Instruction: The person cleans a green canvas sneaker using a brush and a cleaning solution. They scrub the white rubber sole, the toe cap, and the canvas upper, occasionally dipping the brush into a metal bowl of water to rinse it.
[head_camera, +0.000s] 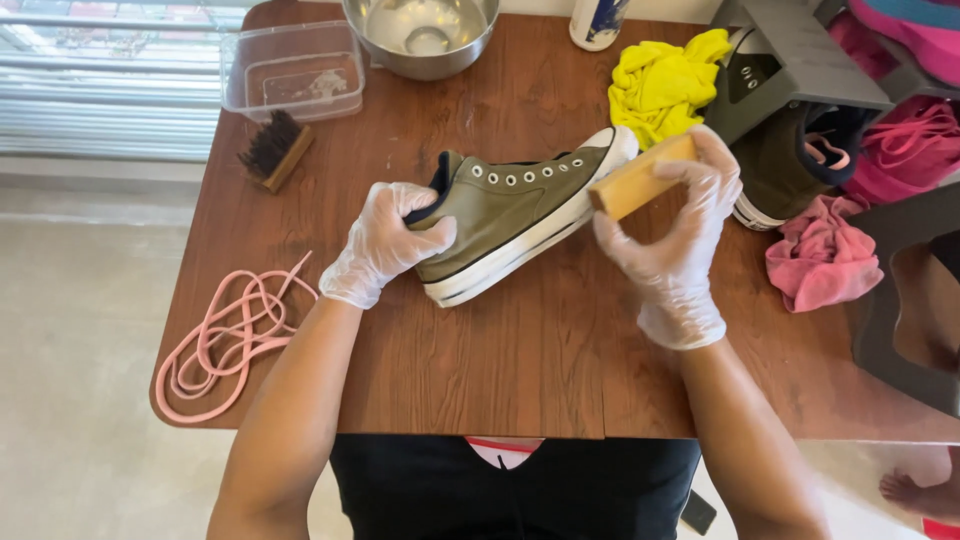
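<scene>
An olive-green canvas shoe (510, 200) with a white sole and no laces lies tilted on its side on the brown wooden table (470, 360). My left hand (385, 240), in a clear glove, grips the shoe at its heel. My right hand (675, 235), also gloved, holds a wooden-backed brush block (640, 180) pressed against the white toe end of the shoe.
Pink laces (225, 340) lie at the table's left edge. A dark-bristled brush (273, 150), a clear plastic box (292, 72) and a steel bowl (420, 35) stand at the back. A yellow cloth (660, 85), a second shoe (785, 160) and a pink cloth (822, 255) lie right.
</scene>
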